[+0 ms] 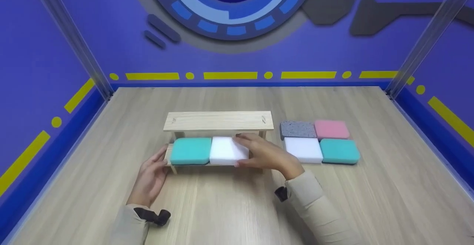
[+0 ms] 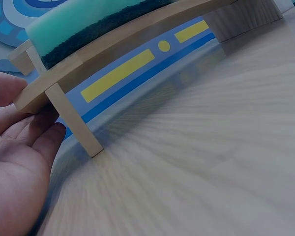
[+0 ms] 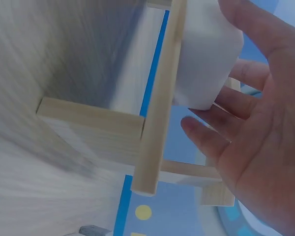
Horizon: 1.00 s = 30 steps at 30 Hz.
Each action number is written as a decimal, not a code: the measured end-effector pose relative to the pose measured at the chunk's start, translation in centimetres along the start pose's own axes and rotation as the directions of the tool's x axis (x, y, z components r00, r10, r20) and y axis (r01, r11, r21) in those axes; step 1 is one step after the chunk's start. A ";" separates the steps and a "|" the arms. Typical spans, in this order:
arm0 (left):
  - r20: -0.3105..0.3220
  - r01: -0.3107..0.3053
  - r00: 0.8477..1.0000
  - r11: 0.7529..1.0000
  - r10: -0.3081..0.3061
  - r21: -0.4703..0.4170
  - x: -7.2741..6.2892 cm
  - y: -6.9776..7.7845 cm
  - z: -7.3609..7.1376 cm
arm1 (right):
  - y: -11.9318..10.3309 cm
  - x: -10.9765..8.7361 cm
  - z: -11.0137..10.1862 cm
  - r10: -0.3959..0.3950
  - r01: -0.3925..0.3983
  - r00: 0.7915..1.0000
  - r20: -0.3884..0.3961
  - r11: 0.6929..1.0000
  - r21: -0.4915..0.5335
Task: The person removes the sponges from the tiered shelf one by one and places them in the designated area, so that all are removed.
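Note:
A small two-tier wooden rack (image 1: 218,121) stands on the table, its upper board bare. On its lower board a teal scouring sponge (image 1: 190,151) with a dark underside lies at the left, and a white sponge (image 1: 224,151) sits right beside it. My right hand (image 1: 268,154) grips the white sponge by its right end, thumb at the front edge and fingers toward the back. The left hand (image 1: 150,178) holds the left end of the lower board. In the left wrist view, its thumb and fingers pinch the board's end (image 2: 34,96) close to a front leg (image 2: 76,120).
To the right of the rack, four-cornered blocks lie in a cluster on the table: a grey speckled one (image 1: 297,129), a pink sponge (image 1: 332,129), a white sponge (image 1: 303,150) and a teal sponge (image 1: 340,151). Blue printed walls (image 1: 229,61) enclose the table's back and sides.

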State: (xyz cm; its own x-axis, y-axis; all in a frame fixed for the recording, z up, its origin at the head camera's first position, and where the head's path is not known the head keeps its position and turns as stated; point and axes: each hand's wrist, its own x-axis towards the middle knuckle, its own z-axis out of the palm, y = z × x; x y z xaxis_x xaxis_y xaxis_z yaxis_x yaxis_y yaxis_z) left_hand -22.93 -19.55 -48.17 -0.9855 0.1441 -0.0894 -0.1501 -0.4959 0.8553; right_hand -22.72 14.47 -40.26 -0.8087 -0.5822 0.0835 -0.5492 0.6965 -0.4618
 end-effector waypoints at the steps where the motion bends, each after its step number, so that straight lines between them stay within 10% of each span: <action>1: 0.002 -0.005 1.000 1.000 0.005 -0.004 0.0 -0.1 0.0 | 0.0 0.0 0.1 -0.001 0.001 1.000 -0.006 1.000 0.004; 30: 0.020 -0.017 1.000 1.000 0.016 0.002 0.0 0.0 -0.1 | -0.1 -1.1 -1.2 0.032 -0.034 0.999 0.038 0.999 0.043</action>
State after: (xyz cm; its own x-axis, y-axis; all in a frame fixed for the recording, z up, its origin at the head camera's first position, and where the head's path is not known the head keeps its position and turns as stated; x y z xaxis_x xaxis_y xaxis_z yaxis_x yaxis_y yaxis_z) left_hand -22.93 -19.65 -48.19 -0.9861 0.1532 -0.0649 -0.1336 -0.4965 0.8577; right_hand -22.06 15.54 -39.28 -0.8173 -0.5752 0.0348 -0.5120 0.6972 -0.5018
